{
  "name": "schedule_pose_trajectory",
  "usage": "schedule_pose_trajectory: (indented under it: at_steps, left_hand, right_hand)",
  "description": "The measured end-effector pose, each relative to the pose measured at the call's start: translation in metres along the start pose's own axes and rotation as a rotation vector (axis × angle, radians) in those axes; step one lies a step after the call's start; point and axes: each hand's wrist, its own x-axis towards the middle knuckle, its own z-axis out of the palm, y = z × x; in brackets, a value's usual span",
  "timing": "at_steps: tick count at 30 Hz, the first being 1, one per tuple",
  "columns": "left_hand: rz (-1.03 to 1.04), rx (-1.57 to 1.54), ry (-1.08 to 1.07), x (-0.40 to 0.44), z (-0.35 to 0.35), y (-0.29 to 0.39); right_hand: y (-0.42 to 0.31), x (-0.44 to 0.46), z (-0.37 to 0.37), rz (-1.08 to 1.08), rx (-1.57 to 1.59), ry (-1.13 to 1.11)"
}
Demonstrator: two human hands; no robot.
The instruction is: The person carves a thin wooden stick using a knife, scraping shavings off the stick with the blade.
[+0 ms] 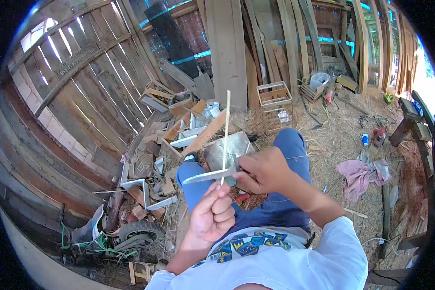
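left hand (pixel 211 212): fingers closed narrowly on the foot of the stick (pixel 226 128), thumb pressed to it; so low a grip seems to steady the wood and leave the length above bare for the blade.
right hand (pixel 267 170): fingers wrapped about the handle end of the knife (pixel 203 178), the handle mostly hidden by them.
knife: blade laid crosswise at the stick just above the left hand, tip toward the left; that angle probably lets the edge bear on the wood. whether it bites in, i cannot tell.
knees (pixel 290 142): bent and set apart, likely to give both hands room.
stick: held nearly upright before the person, between the knees; pale, thin, straight and long, its lowest part hidden in the fist.
beyond: a grey slab (pixel 234 147) and scrap wood (pixel 209 131) on the floor (pixel 319 164).
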Motion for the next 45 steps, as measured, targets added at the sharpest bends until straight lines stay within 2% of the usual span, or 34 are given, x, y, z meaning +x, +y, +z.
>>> schedule_pose_trajectory:
  at_steps: [3, 7, 20, 24, 27, 30, 36, 38, 40, 42, 45]
  left_hand:
    - [-0.022, 0.004, 0.062, -0.003, 0.0, -0.002]
    - [-0.026, -0.031, 0.027, 0.003, 0.002, 0.001]
    - [0.002, 0.116, 0.194, -0.008, 0.008, 0.0]
    - [-0.008, 0.158, 0.24, -0.011, 0.008, -0.004]
    - [-0.018, 0.15, 0.222, -0.008, 0.009, -0.002]
    - [-0.011, 0.116, 0.199, -0.006, 0.006, -0.001]
    - [0.0, 0.094, 0.195, -0.006, -0.001, -0.001]
    - [-0.021, 0.102, 0.214, -0.007, 0.004, -0.001]
    - [-0.06, 0.062, 0.283, -0.013, 0.005, -0.003]
    - [-0.066, 0.051, 0.242, -0.012, -0.002, -0.003]
    - [-0.086, 0.029, 0.237, -0.008, -0.004, -0.003]
  right_hand:
    - [0.0, -0.001, -0.006, -0.058, -0.018, 0.01]
    - [0.005, -0.002, -0.004, -0.006, -0.039, 0.02]
    - [0.008, -0.005, 0.0, 0.113, -0.063, -0.033]
    - [0.004, -0.008, 0.003, 0.009, -0.031, -0.07]
    - [0.02, -0.004, -0.001, 0.011, -0.048, -0.028]
    - [0.008, -0.007, 0.007, 0.037, -0.041, -0.08]
    - [0.02, -0.005, 0.013, 0.071, -0.074, 0.005]
    - [0.013, -0.008, 0.016, 0.046, -0.052, -0.059]
    - [0.025, -0.01, 0.019, 0.023, -0.013, -0.009]
    - [0.039, -0.009, 0.021, 0.116, -0.102, -0.014]
    - [0.031, -0.012, 0.022, 0.087, -0.09, -0.02]
